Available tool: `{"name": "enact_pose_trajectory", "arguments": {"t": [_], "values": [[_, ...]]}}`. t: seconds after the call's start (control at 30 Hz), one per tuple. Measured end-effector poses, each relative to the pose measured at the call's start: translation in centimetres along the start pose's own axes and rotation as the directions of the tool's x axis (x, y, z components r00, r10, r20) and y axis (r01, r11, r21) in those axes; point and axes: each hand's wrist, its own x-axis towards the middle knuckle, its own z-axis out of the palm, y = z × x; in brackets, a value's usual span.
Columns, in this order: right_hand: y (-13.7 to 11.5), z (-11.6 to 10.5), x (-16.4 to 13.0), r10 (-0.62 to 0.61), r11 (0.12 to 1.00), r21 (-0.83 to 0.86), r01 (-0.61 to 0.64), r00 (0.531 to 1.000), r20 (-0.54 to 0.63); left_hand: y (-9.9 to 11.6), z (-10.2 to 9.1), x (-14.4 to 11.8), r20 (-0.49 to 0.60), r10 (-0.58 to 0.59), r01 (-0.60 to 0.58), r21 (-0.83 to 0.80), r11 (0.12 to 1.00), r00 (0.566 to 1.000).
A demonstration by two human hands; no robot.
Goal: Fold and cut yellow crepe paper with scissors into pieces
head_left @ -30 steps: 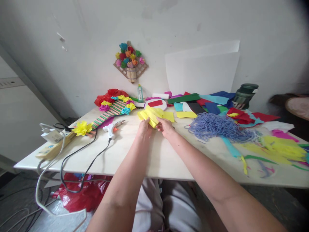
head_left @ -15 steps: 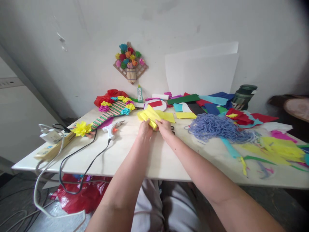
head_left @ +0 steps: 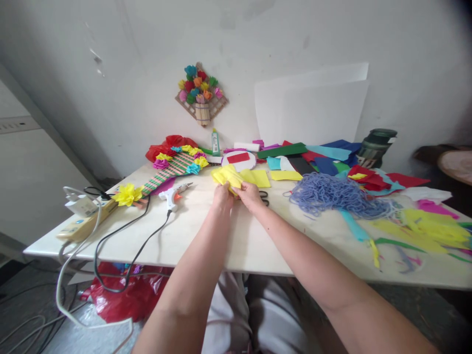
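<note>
right now we have both hands out over the middle of the table (head_left: 206, 246), close together. our left hand (head_left: 222, 196) and our right hand (head_left: 250, 195) are both pinched on the same folded bunch of yellow crepe paper (head_left: 227, 176), which fans up and away from the fingertips, raised just off the tabletop. the two hands nearly touch each other at the base of the bunch.

just behind the bunch lies a flat yellow sheet (head_left: 258, 178), and beyond that a white round plate (head_left: 239, 160) with a red piece on it. by our right hand a pair of dark scissors (head_left: 264, 197) peeks out on the table. to the right sits a heap of blue-purple yarn (head_left: 332, 193), with loose yellow and coloured paper scraps (head_left: 424, 223) beyond it, and a stack of coloured paper sheets (head_left: 313, 157) toward the wall.

to the left of our hands a white glue gun (head_left: 172, 193) rests on the table with its black cord running off the front edge. further left are a striped woven panel with paper flowers (head_left: 173, 164), a single yellow paper flower (head_left: 126, 194) and a power strip (head_left: 83, 223) with plugs in it. a green-capped glue bottle (head_left: 215, 142) stands near the wall; its label is too small for us to read. a flower basket decoration (head_left: 200, 96) hangs on the wall, and a dark jar (head_left: 376, 145) stands at the far right. we can make out no readable writing anywhere.
</note>
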Motion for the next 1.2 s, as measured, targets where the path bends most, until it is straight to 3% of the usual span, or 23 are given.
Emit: {"name": "enact_pose_trajectory", "arguments": {"t": [0.13, 0.43, 0.6, 0.77, 0.93, 1.2], "values": [[-0.2, 0.1, 0.0, 0.046, 0.999, 0.019, -0.045, 0.998, -0.051, 0.2, 0.2, -0.2, -0.016, -0.078, 0.078, 0.000, 0.997, 0.997], [-1.4, -0.5, 0.0, 0.219, 0.916, 0.343, -0.208, 0.976, 0.006, 0.8, 0.5, -0.8, 0.000, -0.224, 0.223, -0.038, 0.974, 0.975], [-1.9, -1.2, 0.1, 0.281, 0.837, 0.465, -0.288, 0.956, 0.085, 1.1, 0.7, -1.0, 0.029, -0.175, 0.177, -0.103, 0.979, 0.984], [-2.1, -1.9, 0.6, 0.306, 0.761, 0.557, -0.332, 0.941, 0.143, 0.9, 0.4, -1.0, 0.223, -0.173, 0.197, -0.090, 0.976, 0.959], [-2.5, -2.5, 0.8, 0.321, 0.727, 0.587, -0.356, 0.932, 0.168, 0.5, 0.2, -1.1, 0.333, -0.084, 0.116, -0.078, 0.990, 0.939], [-3.0, -2.6, 0.7, 0.348, 0.712, 0.589, -0.383, 0.920, 0.179, 0.0, 0.2, -0.9, 0.287, -0.056, 0.058, 0.000, 0.998, 0.956]]}}
